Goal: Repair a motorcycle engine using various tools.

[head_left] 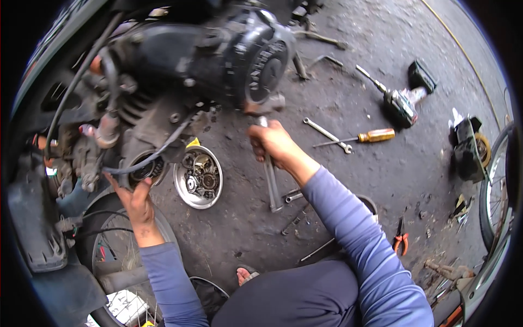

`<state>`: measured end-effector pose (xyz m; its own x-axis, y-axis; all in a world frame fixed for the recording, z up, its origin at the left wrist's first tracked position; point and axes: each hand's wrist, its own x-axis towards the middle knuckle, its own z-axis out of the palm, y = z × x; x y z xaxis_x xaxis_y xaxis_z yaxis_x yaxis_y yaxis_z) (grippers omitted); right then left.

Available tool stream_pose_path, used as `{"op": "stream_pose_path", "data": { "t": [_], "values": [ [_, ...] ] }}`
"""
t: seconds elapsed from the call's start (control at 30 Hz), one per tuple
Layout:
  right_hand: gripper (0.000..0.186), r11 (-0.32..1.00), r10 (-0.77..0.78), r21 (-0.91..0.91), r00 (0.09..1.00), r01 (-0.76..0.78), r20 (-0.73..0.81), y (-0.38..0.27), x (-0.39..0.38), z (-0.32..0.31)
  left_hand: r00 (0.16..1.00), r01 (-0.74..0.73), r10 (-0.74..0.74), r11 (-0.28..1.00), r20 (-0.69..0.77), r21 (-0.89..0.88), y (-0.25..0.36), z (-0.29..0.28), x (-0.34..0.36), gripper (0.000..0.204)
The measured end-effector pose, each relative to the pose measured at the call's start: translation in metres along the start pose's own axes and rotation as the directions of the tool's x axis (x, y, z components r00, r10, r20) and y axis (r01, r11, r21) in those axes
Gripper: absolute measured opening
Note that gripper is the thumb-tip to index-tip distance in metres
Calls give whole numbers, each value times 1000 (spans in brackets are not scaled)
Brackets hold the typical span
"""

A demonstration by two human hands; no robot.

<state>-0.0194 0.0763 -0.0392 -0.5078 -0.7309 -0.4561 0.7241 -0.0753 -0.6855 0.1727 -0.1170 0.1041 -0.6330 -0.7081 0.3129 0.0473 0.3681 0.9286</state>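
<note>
Right hand [272, 144]: fingers closed round the handle of a hammer [270, 177]; hammer head at the near edge of the black engine cover [267, 68], contact cannot be told. Left hand [135, 201]: partly open, thumb and fingers spread at the near side of a round engine opening [144, 170]; whether it grips anything cannot be told. Between hands, on the ground: metal bowl [202, 206] of parts. Right of the hammer: screwdriver [376, 135] crossing a wrench [326, 133]; farther right, a cordless drill [400, 108].
</note>
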Motion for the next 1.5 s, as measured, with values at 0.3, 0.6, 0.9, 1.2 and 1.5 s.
{"op": "stream_pose_path", "data": {
  "t": [0.3, 0.6, 0.9, 1.2, 1.5],
  "values": [
    [19, 987, -145, 66, 987, 150, -63, 14, 20, 58, 984, 79, -92, 992, 149, 95, 0, -18, 5, 53],
    [21, 903, -416, -206, 885, 377, -207, 22, 26, 71, 983, 67, -84, 992, 164, 110, 7, -27, 8, 50],
    [20, 910, -413, -134, 883, 392, -223, 30, 35, 61, 974, 165, -180, 980, 140, 113, 10, -34, 5, 56],
    [22, 994, 41, 104, 984, -23, -174, 6, 19, 56, 980, 120, -140, 982, 139, 142, 10, -43, 5, 53],
    [20, 962, -274, -49, 946, 269, -176, 22, 24, 63, 974, 103, -123, 989, 190, 109, 11, -37, 5, 52]
  ]
}}
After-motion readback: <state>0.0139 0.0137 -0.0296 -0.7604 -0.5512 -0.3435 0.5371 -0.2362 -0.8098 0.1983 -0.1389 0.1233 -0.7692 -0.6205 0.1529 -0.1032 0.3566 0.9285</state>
